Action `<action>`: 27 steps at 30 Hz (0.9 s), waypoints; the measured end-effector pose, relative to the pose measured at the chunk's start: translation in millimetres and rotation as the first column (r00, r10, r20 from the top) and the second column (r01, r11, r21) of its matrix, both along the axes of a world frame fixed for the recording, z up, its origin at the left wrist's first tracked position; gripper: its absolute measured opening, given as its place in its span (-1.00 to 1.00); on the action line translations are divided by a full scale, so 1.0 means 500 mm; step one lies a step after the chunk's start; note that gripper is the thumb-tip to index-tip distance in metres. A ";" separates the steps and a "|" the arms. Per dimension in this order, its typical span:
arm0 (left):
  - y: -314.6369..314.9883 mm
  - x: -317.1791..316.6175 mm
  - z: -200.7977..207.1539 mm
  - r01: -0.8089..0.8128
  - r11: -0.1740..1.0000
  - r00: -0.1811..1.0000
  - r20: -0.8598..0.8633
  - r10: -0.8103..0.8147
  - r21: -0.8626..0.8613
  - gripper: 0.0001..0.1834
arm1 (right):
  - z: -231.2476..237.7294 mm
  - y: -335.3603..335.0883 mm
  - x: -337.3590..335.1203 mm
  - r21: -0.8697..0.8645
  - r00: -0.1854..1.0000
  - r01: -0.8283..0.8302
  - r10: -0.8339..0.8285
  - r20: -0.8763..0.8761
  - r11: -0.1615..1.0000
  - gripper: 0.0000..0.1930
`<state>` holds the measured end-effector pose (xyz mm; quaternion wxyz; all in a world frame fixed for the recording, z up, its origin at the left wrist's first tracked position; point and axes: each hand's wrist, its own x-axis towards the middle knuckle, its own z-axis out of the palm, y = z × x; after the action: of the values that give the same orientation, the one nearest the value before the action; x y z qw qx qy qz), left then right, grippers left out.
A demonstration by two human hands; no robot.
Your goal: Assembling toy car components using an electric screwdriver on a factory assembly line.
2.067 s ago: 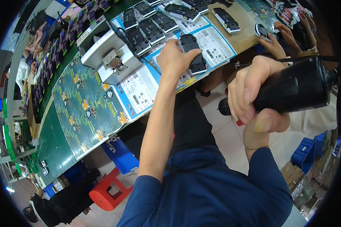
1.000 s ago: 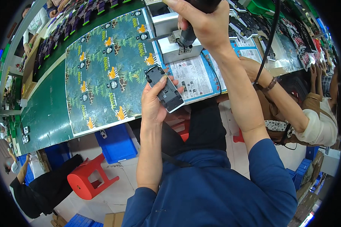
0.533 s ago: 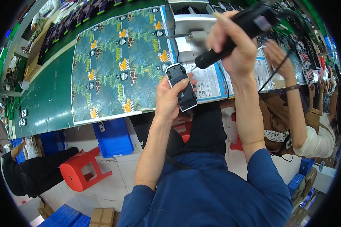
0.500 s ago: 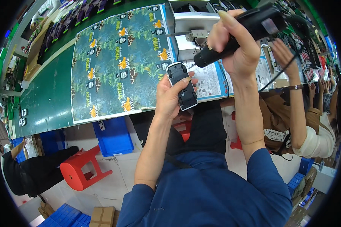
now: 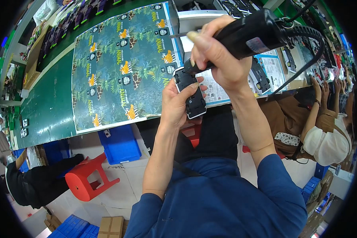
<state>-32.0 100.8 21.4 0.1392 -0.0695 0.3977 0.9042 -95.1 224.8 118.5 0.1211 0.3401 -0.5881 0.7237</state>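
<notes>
My left hand (image 5: 173, 99) is closed round a toy car (image 5: 196, 104) with a black underside and a white body edge. The car is turned bottom up, and my thumb presses across its middle. My right hand (image 5: 228, 63) grips a black corded electric screwdriver (image 5: 242, 36), its fingers wrapped round the barrel. The screwdriver's nose meets the upper end of the car's underside. Its bit tip is hidden there, so I cannot tell whether it sits on a screw.
A patterned animal-print sheet (image 5: 125, 67) covers the green table (image 5: 47, 107). Another toy car (image 5: 259, 77) lies on printed sheets at the right. The black cable (image 5: 301, 73) hangs beside my right forearm. Below are a blue bin (image 5: 121, 144) and a red stool (image 5: 87, 180). Co-workers sit on both sides.
My right hand has brought the screwdriver down and left onto the car. A toy car now shows on the sheets at the right, and the neighbour's raised hand has moved away.
</notes>
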 end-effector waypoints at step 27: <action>-0.029 -0.004 -0.018 -0.173 0.961 0.984 0.077 0.160 0.214 -0.55 | 0.061 0.077 -0.054 -0.230 0.995 0.080 -0.091 -0.038 0.970 -0.85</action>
<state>-33.8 86.1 12.2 0.0811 -0.1138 0.2838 0.9486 -121.9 263.5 149.2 0.2045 0.3157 -0.5122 0.7721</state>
